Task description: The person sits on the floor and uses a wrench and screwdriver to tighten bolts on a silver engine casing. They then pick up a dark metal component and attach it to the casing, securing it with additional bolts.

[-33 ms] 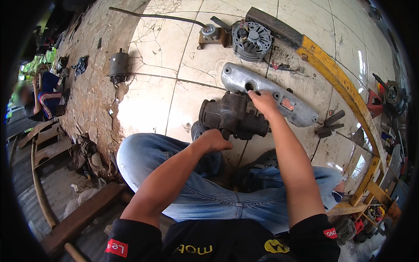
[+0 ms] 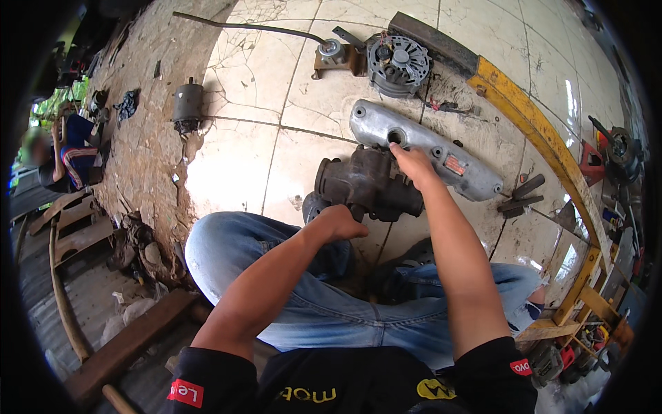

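Grip closure I cannot tell from here, but I see the left hand point(image 2: 336, 222) and right hand point(image 2: 414, 165) on the dark casting point(image 2: 369, 181), inward from the tiled floor's point(image 2: 234, 162) left edge, a silver cover point(image 2: 419, 134) just beyond.

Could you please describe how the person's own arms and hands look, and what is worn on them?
The left hand and right hand are bare: no gloves, and no watch or bracelet shows. The forearms are bare too. The black short fabric sleeves each carry a small red rectangular patch with white lettering near the hem.
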The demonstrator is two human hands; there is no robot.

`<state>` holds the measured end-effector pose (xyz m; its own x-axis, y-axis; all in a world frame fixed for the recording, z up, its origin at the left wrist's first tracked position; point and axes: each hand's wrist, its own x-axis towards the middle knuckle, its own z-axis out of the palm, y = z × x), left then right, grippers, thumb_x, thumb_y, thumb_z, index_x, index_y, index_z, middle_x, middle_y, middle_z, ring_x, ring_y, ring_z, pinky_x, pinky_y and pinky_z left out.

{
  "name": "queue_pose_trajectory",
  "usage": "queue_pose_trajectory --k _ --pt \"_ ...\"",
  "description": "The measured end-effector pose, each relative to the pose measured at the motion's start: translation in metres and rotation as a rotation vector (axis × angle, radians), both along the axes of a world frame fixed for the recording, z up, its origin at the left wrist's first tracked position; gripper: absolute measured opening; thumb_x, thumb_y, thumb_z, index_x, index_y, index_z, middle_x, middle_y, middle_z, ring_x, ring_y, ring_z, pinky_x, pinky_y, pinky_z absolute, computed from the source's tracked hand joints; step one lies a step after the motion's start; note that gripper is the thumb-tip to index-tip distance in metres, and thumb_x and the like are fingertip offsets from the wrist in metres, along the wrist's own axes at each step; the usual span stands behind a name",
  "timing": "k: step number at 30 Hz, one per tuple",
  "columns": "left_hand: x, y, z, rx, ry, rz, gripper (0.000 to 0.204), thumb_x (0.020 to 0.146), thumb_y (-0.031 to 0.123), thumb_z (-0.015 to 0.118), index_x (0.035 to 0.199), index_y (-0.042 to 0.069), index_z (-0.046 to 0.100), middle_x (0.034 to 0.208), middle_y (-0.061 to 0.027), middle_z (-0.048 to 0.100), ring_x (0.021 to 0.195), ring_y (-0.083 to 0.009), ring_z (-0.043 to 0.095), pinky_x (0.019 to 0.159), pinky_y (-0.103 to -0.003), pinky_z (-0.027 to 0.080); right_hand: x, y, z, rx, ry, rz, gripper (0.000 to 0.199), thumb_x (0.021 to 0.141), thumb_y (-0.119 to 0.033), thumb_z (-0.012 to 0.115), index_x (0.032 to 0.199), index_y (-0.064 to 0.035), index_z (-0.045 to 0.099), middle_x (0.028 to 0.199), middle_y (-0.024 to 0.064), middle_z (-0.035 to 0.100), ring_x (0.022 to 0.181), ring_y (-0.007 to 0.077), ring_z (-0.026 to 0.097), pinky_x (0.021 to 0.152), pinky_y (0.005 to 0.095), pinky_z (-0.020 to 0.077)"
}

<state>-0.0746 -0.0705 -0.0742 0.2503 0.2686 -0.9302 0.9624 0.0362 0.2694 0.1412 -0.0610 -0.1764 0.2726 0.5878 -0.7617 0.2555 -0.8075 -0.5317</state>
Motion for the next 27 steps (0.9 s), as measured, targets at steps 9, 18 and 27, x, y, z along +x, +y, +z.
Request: queue_pose_trajectory --k 9,18,27 --pt "-0.009 -0.008 -0.020 -0.025 -0.024 0.032 0.059 0.065 0.051 0.070 0.086 -0.005 0.071 0.094 -0.0228 0.069 0.093 -0.0348 0.067 0.083 -0.039 0.051 -0.034 0.003 -0.029 0.098 -0.135 -0.112 0.051 0.084 -0.040 0.057 0.103 0.0062 0.066 0.107 0.0266 0.065 0.106 0.0377 0.061 0.089 0.0416 0.0473" --pt "-0.031 -0.030 -0.025 0.111 -0.041 0.034 0.065 0.065 0.046 0.072 0.105 -0.005 0.062 0.102 -0.0240 0.066 0.098 -0.0356 0.064 0.085 -0.041 0.050 -0.051 -0.017 -0.019 0.113 -0.301 -0.231 0.041 0.082 -0.034 0.058 0.086 0.0051 0.069 0.093 0.0280 0.066 0.094 0.0418 0.064 0.086 0.0442 0.0490" --pt "-0.032 -0.053 0.012 0.151 -0.233 0.143 0.063 0.064 0.041 0.072 0.100 -0.009 0.061 0.096 -0.0276 0.066 0.096 -0.0393 0.064 0.086 -0.043 0.050 -0.032 -0.022 0.039 0.171 -0.282 -0.180 0.037 0.081 -0.029 0.060 0.084 0.0062 0.068 0.086 0.0289 0.066 0.091 0.0423 0.064 0.082 0.0440 0.0483"
